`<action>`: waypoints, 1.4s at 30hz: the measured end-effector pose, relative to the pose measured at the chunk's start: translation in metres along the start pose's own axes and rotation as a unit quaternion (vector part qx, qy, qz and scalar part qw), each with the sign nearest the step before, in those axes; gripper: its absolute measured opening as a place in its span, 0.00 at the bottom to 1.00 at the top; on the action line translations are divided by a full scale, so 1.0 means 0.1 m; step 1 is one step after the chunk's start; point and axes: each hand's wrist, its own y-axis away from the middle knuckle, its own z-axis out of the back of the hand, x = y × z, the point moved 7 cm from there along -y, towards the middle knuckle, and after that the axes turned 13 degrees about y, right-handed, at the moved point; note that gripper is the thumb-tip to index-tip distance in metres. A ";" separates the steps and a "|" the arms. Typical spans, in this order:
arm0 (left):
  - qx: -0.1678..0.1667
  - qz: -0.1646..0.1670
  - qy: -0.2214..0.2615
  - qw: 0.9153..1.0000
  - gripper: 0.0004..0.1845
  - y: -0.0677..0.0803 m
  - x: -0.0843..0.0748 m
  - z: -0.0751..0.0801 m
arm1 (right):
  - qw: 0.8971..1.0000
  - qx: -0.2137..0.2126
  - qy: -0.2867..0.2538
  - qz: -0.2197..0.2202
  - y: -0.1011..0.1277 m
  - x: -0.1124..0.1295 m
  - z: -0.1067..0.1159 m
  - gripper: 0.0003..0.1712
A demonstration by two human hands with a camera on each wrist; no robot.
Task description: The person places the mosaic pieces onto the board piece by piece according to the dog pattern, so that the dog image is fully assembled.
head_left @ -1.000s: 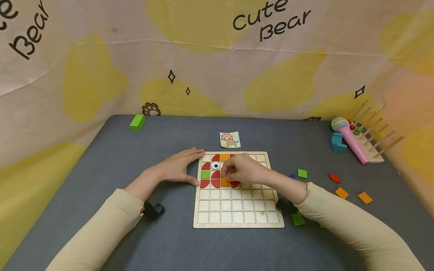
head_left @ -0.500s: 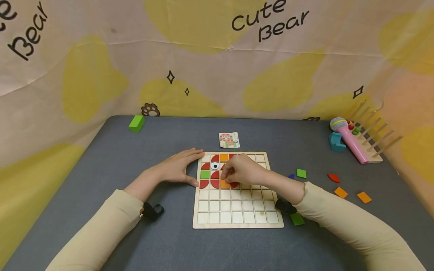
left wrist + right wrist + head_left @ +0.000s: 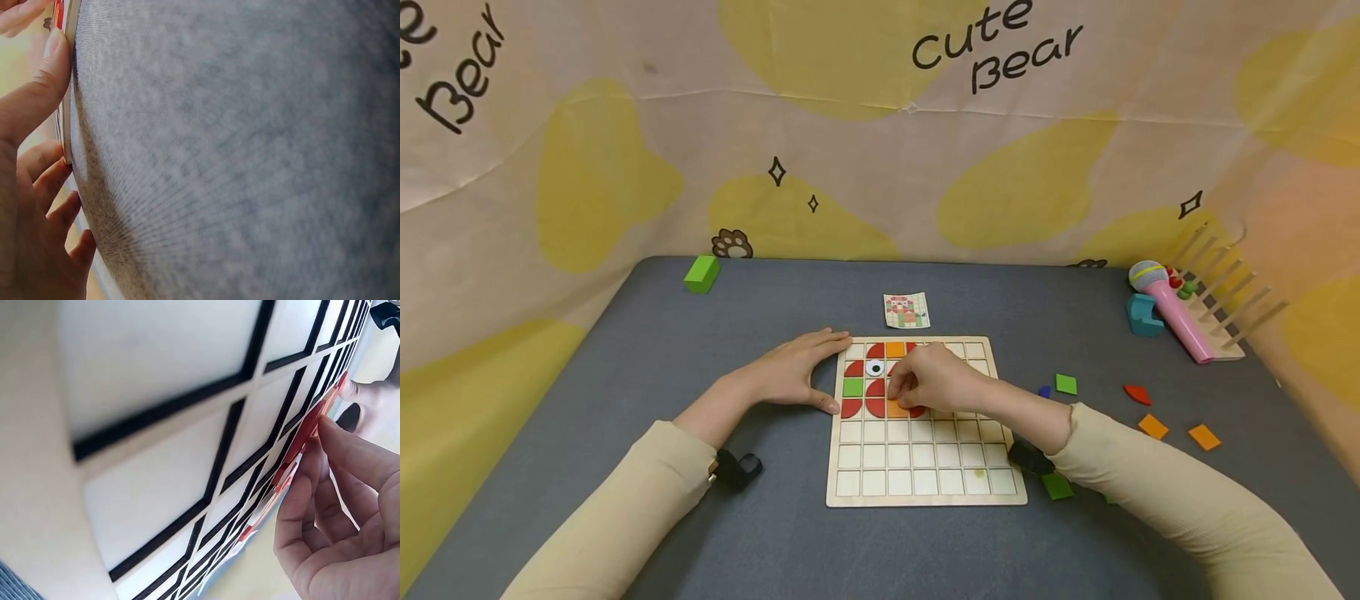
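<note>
Puzzle board lies mid-desk, a pale wooden grid with red, orange and green tiles at its far-left corner. Your right hand hides several cells and seems to pinch a red tile; your left hand rests flat against the board's left edge. The backdrop beyond reads "Cute Bear".

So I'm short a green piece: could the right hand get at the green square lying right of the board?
Probably yes. The green square lies bare on the table beside the board, with nothing between it and the right hand.
</note>
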 end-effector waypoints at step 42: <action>0.005 0.015 0.008 1.000 0.56 0.02 -0.05 0.01 | 0.989 0.058 -0.038 -0.130 1.13 -1.76 0.68 0.16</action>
